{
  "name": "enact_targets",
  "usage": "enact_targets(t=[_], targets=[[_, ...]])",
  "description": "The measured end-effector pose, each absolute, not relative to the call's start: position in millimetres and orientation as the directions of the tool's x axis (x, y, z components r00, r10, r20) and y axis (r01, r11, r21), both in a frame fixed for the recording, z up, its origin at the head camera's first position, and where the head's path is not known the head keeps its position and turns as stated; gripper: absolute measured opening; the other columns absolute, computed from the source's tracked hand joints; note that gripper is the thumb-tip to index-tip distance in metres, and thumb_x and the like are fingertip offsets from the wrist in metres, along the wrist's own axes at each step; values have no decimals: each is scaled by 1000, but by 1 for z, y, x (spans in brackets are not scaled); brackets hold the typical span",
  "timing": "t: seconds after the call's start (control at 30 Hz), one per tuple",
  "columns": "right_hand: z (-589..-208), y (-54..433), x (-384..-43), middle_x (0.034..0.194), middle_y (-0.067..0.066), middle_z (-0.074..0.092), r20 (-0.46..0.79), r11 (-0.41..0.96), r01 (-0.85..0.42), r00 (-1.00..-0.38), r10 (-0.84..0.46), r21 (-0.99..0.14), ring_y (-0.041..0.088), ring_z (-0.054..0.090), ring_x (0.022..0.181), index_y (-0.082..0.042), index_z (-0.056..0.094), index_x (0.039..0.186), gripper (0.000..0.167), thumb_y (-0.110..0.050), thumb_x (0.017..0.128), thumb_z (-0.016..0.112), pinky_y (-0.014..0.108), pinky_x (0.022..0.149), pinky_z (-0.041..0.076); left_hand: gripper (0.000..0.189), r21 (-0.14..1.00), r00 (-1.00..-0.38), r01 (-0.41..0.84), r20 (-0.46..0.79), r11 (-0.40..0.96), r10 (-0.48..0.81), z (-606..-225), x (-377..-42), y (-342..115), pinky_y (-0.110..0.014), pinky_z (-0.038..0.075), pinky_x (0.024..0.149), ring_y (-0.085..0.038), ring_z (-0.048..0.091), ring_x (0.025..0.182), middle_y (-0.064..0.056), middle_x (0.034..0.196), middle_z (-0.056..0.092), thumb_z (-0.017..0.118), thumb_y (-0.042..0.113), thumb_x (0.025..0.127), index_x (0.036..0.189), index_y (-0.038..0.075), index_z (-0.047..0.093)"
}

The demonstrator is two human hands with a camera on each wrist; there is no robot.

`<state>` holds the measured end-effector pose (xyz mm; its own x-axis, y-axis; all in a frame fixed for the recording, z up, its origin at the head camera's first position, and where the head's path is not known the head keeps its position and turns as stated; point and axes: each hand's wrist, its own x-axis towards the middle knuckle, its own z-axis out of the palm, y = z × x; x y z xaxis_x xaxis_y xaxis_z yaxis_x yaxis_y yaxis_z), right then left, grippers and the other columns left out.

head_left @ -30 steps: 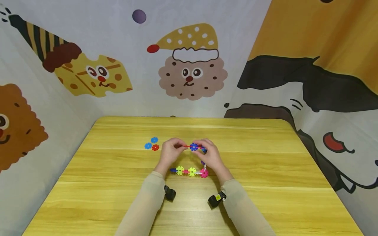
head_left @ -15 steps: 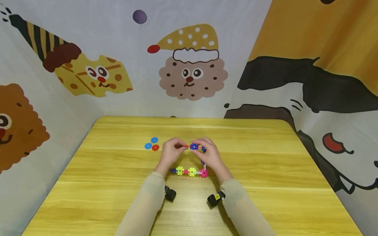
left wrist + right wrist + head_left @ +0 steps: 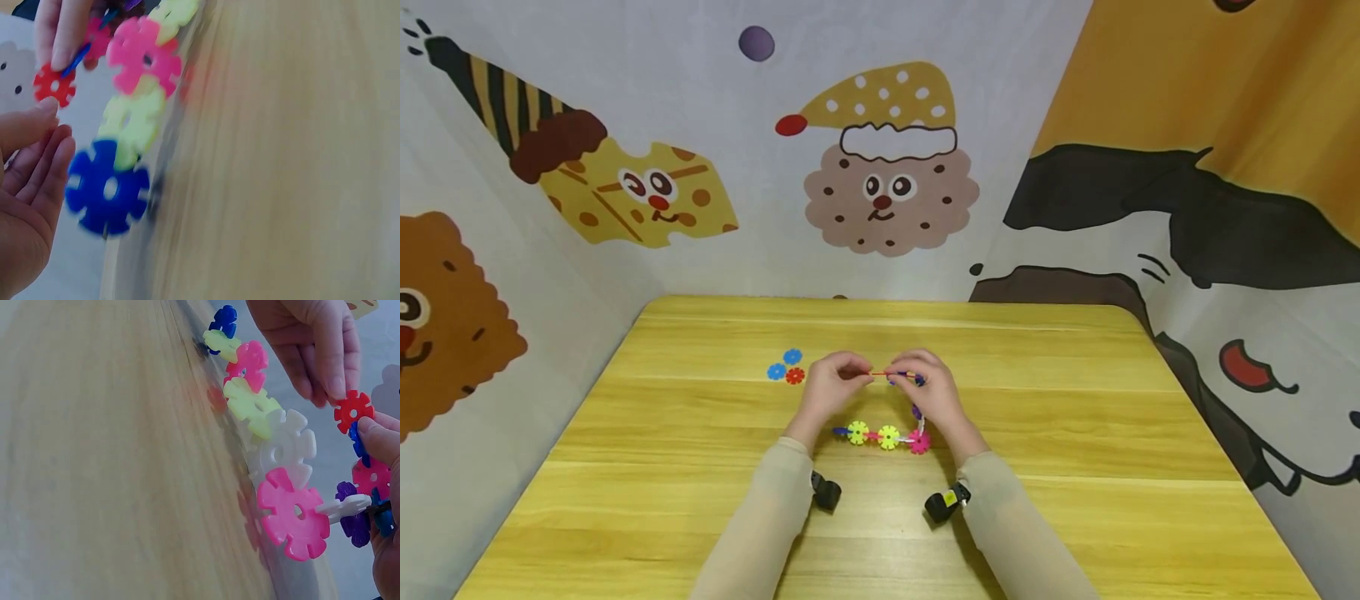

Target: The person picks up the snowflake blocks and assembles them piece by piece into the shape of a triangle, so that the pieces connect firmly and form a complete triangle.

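Note:
Between the fingertips of my left hand (image 3: 829,390) is a red notched snowflake disc (image 3: 354,412), seen edge-on in the head view. My right hand (image 3: 931,392) pinches the blue disc (image 3: 358,441) joined to that red one. From there a chain of interlocked discs hangs down and bends left below the hands. It includes a purple disc (image 3: 354,514), a pink disc (image 3: 294,514), a clear white disc (image 3: 284,449), a yellow disc (image 3: 888,437) and a dark blue end disc (image 3: 107,187). Part of the chain is hidden by my right hand.
Two light blue discs, one a blue disc (image 3: 792,357) at the back, and a loose red disc (image 3: 795,376) lie left of my left hand. The wooden table (image 3: 1060,400) ends at a patterned cloth backdrop (image 3: 760,208).
The blue disc between my hands has turned from facing the head camera to nearly edge-on. Both hands stay close together, with only slight shifts.

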<state>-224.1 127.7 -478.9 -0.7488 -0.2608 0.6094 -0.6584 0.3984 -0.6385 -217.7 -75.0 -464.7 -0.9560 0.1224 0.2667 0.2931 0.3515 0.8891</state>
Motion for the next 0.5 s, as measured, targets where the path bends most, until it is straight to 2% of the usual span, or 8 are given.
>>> enact_targets(t=[0.27,0.5], targets=[[-478,130,-222,104,8,68,569,405,-613,-787,-237,-679,27,63,101,-8,78,92,10,-3,84,78,41,91,52,14,880,-965,257,253,399,63,-465,-219,-120,-34,55,75,-26,66,83,-11,94,73,77,2,85,98,-1,73],[-479,132,-222,105,7,69,563,403,-606,-793,-233,-686,26,63,101,-9,78,93,9,-3,85,77,40,91,52,23,873,-980,175,199,455,-5,-469,-223,-166,-36,55,79,-30,65,91,-17,105,71,76,5,87,109,-1,72]])
